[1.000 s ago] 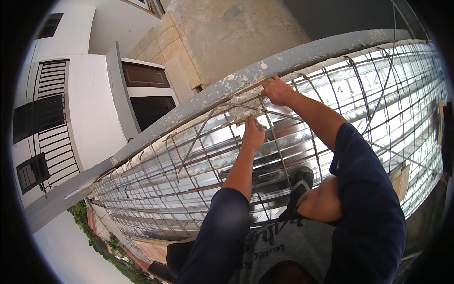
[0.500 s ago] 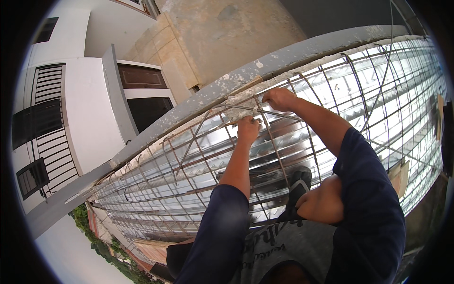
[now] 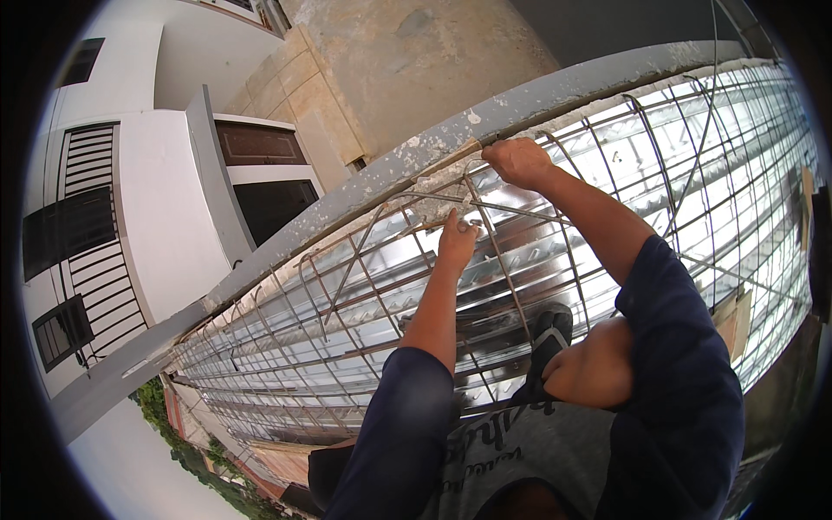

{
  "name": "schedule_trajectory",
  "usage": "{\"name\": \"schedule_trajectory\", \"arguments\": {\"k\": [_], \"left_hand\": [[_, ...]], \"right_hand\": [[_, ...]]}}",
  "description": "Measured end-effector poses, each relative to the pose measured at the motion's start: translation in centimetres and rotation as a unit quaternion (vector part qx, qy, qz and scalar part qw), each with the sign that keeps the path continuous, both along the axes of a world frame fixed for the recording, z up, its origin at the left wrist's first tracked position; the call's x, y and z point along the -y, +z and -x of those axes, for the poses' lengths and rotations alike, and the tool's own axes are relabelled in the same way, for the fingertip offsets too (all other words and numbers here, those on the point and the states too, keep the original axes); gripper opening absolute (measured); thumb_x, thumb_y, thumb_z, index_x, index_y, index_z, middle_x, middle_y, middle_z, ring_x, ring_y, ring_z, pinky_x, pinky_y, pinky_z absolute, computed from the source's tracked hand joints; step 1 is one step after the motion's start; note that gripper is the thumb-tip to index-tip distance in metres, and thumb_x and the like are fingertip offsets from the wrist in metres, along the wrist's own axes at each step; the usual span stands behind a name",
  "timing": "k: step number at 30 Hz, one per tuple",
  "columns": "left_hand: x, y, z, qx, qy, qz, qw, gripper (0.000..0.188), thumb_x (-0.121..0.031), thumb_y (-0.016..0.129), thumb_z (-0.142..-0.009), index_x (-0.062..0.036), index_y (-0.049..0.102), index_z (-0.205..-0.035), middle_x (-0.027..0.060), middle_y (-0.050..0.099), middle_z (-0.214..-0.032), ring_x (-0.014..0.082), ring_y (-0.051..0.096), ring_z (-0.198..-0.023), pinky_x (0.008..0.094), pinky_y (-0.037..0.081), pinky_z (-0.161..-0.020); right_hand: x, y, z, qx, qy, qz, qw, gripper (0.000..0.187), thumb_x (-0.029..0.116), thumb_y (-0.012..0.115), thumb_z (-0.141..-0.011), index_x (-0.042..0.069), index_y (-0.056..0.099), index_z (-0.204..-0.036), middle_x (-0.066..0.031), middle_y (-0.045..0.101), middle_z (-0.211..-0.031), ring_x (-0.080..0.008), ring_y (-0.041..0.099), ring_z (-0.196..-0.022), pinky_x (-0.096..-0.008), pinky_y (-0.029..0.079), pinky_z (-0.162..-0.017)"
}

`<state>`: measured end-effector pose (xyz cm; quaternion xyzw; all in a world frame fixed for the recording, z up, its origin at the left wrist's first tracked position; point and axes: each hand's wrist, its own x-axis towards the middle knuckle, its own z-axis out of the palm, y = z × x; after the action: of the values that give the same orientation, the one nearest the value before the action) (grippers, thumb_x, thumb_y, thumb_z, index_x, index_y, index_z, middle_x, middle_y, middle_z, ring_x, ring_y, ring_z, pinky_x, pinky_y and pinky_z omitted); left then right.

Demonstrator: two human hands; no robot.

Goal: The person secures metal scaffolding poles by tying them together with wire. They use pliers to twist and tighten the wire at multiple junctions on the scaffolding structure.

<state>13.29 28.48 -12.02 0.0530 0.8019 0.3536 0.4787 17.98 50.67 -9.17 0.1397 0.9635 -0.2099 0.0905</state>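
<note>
Silvery decking (image 3: 537, 277) spreads through the middle of the view, from eight o'clock round to three. Over it lies the mesh (image 3: 498, 251), its long axis running from eight o'clock to two; its cross bars point roughly from eleven o'clock to five, several hooked over at the upper ends. A white house (image 3: 165, 191) stands between nine and ten o'clock. The grey ledge (image 3: 572, 91), flecked with pale patches, follows the mesh's upper side, also from eight to two.

The right sleeve (image 3: 680, 347) fills four o'clock and the left sleeve (image 3: 394, 425) six. A bent bar (image 3: 520, 211) crosses the mesh with its bend at eleven o'clock: the short leg points toward seven, the long one a little past three, passing between the hands.

The right hand (image 3: 520, 163) is between one and two o'clock, its fingers bent close together just beside the ledge; what they grip, I cannot tell. A dark shoe (image 3: 548, 336) rests at four o'clock. The left hand (image 3: 457, 244) is just off centre, over the mesh, one finger pointing toward twelve and the others curled; their hold is too small to make out.
</note>
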Motion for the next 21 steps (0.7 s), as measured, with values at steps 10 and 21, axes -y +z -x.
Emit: {"name": "schedule_trajectory", "arguments": {"k": [10, 21], "left_hand": [[2.2, -2.9, 0.1, 0.014, -0.035, 0.002, 0.999, 0.067, -0.028, 0.057, -0.087, -0.0070, 0.028, -0.144, 0.0136, 0.048, -0.133, 0.0268, 0.053, -0.113, 0.0364, 0.052, -0.078], [2.3, -1.9, 0.6, 0.012, -0.039, 0.012, 0.999, 0.067, -0.027, 0.058, -0.087, -0.0064, 0.029, -0.143, 0.0134, 0.050, -0.132, 0.0250, 0.055, -0.108, 0.0369, 0.052, -0.076]], "right_hand": [[3.0, -0.9, -5.0, -0.122, -0.170, 0.119, 0.971, 0.019, 0.021, 0.051, -0.089, 0.008, 0.063, -0.095, -0.0160, 0.066, -0.080, -0.0358, 0.064, -0.074, -0.0444, 0.051, -0.067], [1.2, -3.0, -7.2, -0.010, -0.222, 0.176, 0.959, 0.022, 0.023, 0.054, -0.087, 0.010, 0.068, -0.098, -0.0175, 0.067, -0.087, -0.0354, 0.063, -0.084, -0.0445, 0.049, -0.079]]}}
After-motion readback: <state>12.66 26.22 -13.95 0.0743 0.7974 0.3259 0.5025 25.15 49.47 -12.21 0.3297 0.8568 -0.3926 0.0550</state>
